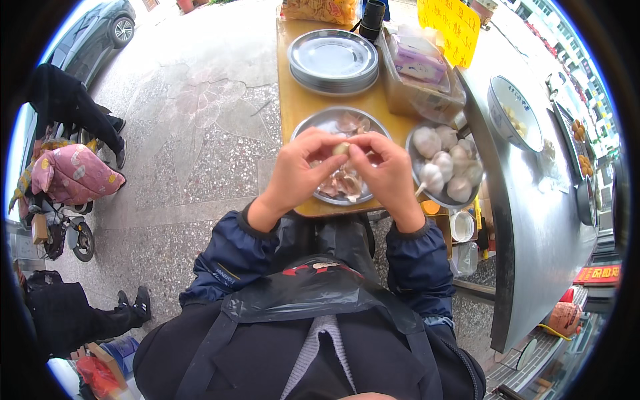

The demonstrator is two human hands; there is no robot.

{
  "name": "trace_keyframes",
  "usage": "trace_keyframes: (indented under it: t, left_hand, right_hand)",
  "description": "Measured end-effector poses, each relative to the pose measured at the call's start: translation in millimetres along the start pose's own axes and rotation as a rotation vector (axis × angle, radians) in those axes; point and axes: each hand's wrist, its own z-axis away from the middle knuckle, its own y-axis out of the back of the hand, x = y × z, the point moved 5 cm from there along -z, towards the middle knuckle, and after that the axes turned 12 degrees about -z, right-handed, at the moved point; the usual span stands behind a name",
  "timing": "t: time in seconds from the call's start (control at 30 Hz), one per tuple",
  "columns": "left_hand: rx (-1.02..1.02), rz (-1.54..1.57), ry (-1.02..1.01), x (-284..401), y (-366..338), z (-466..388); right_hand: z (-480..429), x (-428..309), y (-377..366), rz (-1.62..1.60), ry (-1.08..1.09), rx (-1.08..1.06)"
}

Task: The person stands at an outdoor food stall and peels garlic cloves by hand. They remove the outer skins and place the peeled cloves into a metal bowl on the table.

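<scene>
Between the fingertips of my left hand (310, 162) and my right hand (382, 170) is a garlic clove (341, 148). Both hands grip it, thumbs and forefingers meeting around it. Under them, on the wooden table, lies a round metal plate (306, 122) strewn with papery garlic skins (345, 182). My hands hide its middle. Right of my right hand, a metal dish (452, 204) holds several whole garlic bulbs (442, 162). A white bowl (500, 107) with pale peeled cloves (515, 121) stands farther right on the steel counter.
Stacked metal plates (332, 55), a box with a tissue pack (417, 57) and a black cylindrical container (372, 20) occupy the back of the wooden table (287, 90). The steel counter's edge (492, 200) runs along my right. Two people (75, 310) and a scooter (80, 237) are at left.
</scene>
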Motion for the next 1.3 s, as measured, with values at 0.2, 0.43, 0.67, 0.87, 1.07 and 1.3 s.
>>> trace_keyframes:
  t: [0.2,0.43,0.67,0.87,1.07,1.3]
  left_hand:
    - [-0.079,0.007,0.059,1.6,-0.4,2.6]
    - [-0.080,0.039,0.070,2.1,-1.7,5.9]
    - [-0.085,0.116,0.025,-3.4,-1.0,7.1]
    - [0.033,0.315,0.063,-14.6,-3.8,7.0]
    - [0.067,0.424,0.110,-21.7,-2.1,2.8]
    - [0.091,0.557,0.321,-31.4,-7.7,5.8]
  right_hand:
    - [3.7,-7.3,0.4,0.118,0.081,0.023]
    - [4.0,-10.5,-0.4,0.196,0.138,0.048]
    - [3.3,-1.7,1.9,0.169,0.051,0.082]
    - [4.2,11.1,4.7,0.066,-0.061,0.205]
    - [6.0,12.3,-5.9,-0.161,-0.006,0.142]
    - [10.8,-5.8,-14.0,0.219,0.398,0.072]
